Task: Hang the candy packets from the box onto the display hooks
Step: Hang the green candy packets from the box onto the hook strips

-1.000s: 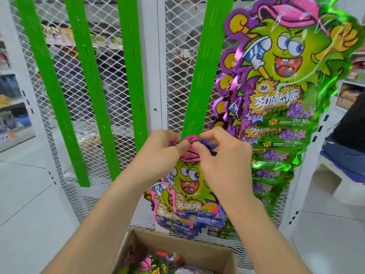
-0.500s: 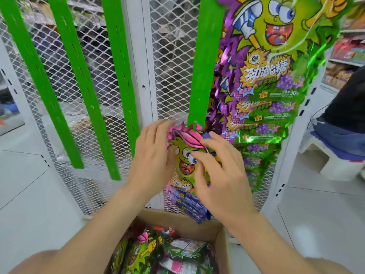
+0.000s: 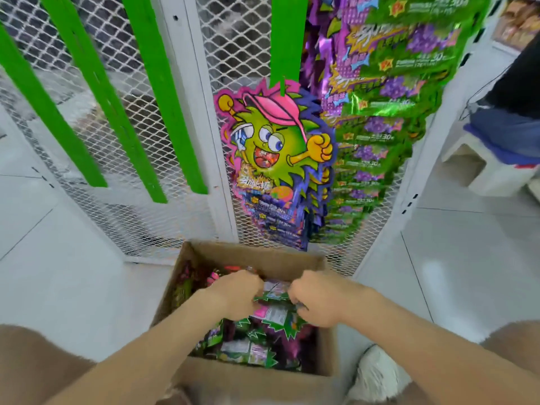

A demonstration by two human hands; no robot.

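A cardboard box (image 3: 254,252) sits on the floor below me, full of green and purple candy packets (image 3: 248,350). Both hands are down inside it. My left hand (image 3: 236,296) and my right hand (image 3: 317,299) are curled on the two sides of one candy packet (image 3: 274,308) lying back side up on the pile. A pink-and-blue stack of packets (image 3: 277,159) with a green cartoon face hangs from the lower end of a green hook strip (image 3: 285,39) on the mesh panel. A longer column of green grape packets (image 3: 388,92) hangs to its right.
Three more green hook strips (image 3: 157,92) hang bare on the white wire-mesh rack (image 3: 128,135) to the left. A white stool (image 3: 493,168) with a seated person stands at the far right. White tiled floor surrounds the box. A white shoe (image 3: 380,375) shows beside the box.
Both hands let go of the pink-and-blue packet, which now hangs on the strip, and dropped into the box onto a packet there. The view tilted downward.
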